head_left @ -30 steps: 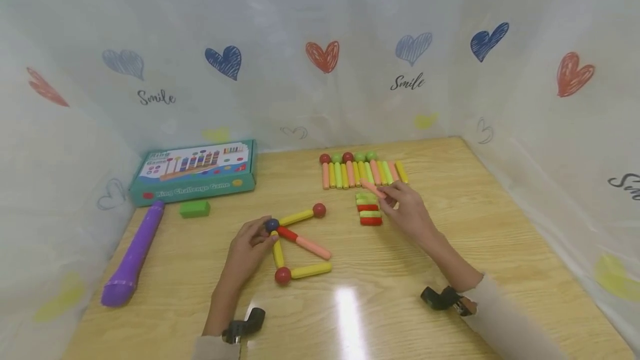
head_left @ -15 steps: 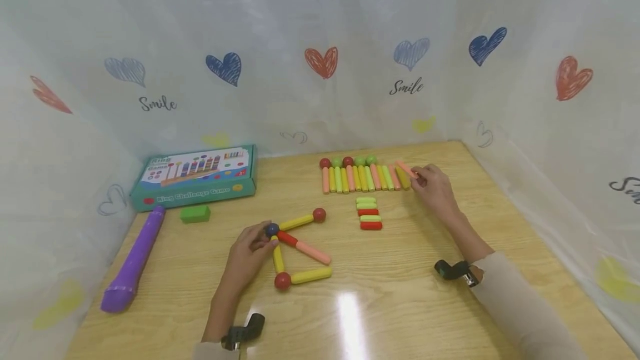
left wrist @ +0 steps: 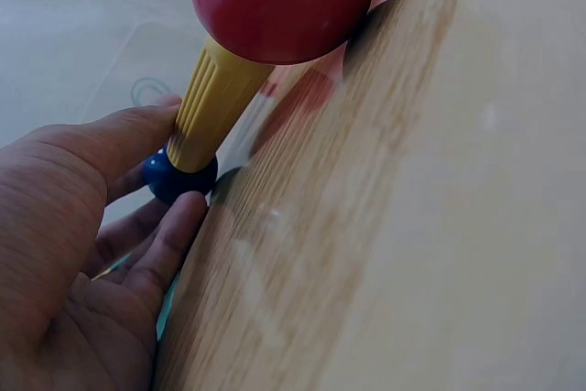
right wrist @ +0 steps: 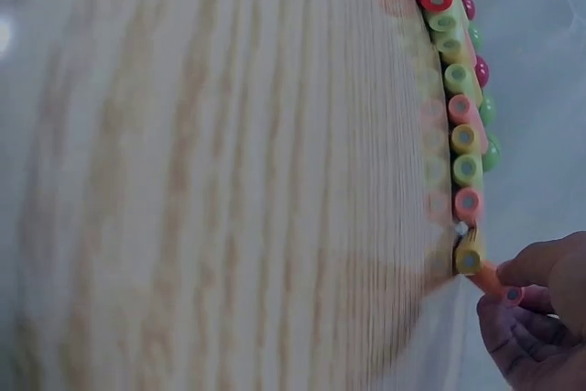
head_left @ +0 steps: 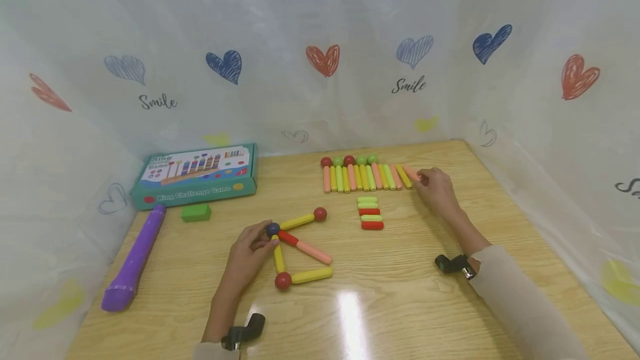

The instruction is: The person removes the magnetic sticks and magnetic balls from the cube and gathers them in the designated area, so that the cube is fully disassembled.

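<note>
My left hand (head_left: 250, 250) holds a dark blue ball (head_left: 273, 229) between thumb and fingers. From that ball run a yellow rod (head_left: 297, 221) to a red ball (head_left: 320, 214), a short red rod (head_left: 288, 238) joined to a pink rod (head_left: 314, 251), and another yellow rod (left wrist: 209, 103) to a second red ball (left wrist: 282, 2), which bears a further yellow rod (head_left: 312, 275). My right hand (head_left: 437, 190) pinches a pink rod (right wrist: 499, 287) at the right end of a row of rods, beside the last yellow rod (right wrist: 470, 256). Whether those two touch is unclear.
Several red and green balls (head_left: 349, 160) line up behind the rod row (head_left: 365, 178). Short green and red rods (head_left: 370, 212) lie in front of it. Toward the left are a teal game box (head_left: 200, 189), a green block (head_left: 196, 213) and a purple microphone (head_left: 134, 263).
My right hand has carried the pink rod from above the short rods to the right end of the row and lowered it there. My left hand stays on the blue ball.
</note>
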`<state>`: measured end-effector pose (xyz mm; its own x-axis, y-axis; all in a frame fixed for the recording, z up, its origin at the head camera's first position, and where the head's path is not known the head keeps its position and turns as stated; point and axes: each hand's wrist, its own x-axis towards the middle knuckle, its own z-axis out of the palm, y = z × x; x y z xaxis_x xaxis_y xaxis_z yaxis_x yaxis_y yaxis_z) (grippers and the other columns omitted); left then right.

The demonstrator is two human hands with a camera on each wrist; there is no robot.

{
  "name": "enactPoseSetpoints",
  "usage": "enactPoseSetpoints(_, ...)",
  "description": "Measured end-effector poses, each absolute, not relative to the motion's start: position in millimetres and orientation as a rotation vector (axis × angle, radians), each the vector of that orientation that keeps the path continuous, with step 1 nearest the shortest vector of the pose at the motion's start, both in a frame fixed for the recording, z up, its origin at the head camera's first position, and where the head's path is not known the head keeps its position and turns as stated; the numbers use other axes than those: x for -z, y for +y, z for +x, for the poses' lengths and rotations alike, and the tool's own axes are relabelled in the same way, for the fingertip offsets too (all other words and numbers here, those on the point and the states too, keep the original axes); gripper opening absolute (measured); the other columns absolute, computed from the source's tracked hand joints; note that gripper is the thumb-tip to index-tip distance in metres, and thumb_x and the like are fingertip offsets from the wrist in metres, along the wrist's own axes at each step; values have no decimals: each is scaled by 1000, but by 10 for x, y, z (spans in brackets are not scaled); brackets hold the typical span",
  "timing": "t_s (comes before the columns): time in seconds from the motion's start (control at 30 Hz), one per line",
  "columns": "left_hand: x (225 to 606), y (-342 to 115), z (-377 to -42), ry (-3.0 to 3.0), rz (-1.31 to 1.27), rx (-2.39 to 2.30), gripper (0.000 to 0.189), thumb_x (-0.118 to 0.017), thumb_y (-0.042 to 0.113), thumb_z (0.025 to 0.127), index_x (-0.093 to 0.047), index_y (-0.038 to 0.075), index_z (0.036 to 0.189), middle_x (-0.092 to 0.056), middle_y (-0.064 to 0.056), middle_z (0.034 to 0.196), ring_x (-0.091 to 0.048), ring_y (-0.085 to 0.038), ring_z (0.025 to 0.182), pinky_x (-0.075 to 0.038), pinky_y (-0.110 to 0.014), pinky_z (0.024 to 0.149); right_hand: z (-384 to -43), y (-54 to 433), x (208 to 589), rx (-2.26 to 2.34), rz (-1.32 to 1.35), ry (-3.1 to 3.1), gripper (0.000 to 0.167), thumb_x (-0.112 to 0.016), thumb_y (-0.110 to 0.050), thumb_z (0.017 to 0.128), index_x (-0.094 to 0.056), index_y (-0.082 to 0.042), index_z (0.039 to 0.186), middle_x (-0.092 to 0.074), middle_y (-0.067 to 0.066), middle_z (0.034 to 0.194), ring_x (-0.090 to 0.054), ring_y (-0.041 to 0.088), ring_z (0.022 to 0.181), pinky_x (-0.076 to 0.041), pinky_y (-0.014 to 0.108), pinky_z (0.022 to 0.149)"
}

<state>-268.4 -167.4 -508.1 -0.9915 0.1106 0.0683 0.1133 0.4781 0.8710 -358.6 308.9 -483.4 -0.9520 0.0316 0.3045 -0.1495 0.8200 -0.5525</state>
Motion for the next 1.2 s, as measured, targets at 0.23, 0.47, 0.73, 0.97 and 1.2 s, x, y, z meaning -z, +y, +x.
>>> enactPoseSetpoints(0.23,5075,-1677,-2684,-2712,-194,1590,53,-73,26,94,-56,15,142,-53,-9,135,-61,-23,112,-52,-28,94,-3590,3080,4878,-934,97,-2783,31,-65,-5,95,-63,16,118,-66,29,103,-65,40,93,-55,51,80)
enactPoseSetpoints(0.47,5104,-1666,-2692,-2714,-185,1596,54,-74,29,93,-56,16,142,-54,-7,135,-60,-22,112,-52,-29,94,-3525,3064,4849,-944,98,-2825,34,-61,-8,98,-60,15,124,-64,29,108,-63,40,98,-54,51,84)
enactPoseSetpoints(0.73,5073,-1674,-2685,-2704,-195,1584,52,-74,25,93,-57,14,142,-54,-8,133,-61,-23,111,-52,-28,93,-3267,2652,4670,-845,392,-2691,27,-64,-4,95,-65,10,118,-65,21,104,-65,33,91,-55,48,79)
enactPoseSetpoints(0.97,5048,-1689,-2682,-2737,-176,1569,53,-73,26,94,-55,16,143,-53,-8,135,-60,-22,112,-52,-28,94,-2897,1991,4655,-853,930,-2584,24,-73,-5,90,-69,2,113,-69,10,100,-66,21,86,-57,35,74)
enactPoseSetpoints(1.2,5085,-1663,-2686,-2709,-182,1596,52,-74,24,93,-57,15,142,-54,-8,135,-61,-22,112,-52,-29,94,-2609,1456,4759,-725,1218,-2740,29,-70,-22,96,-68,-5,119,-67,3,108,-62,14,95,-53,29,82)
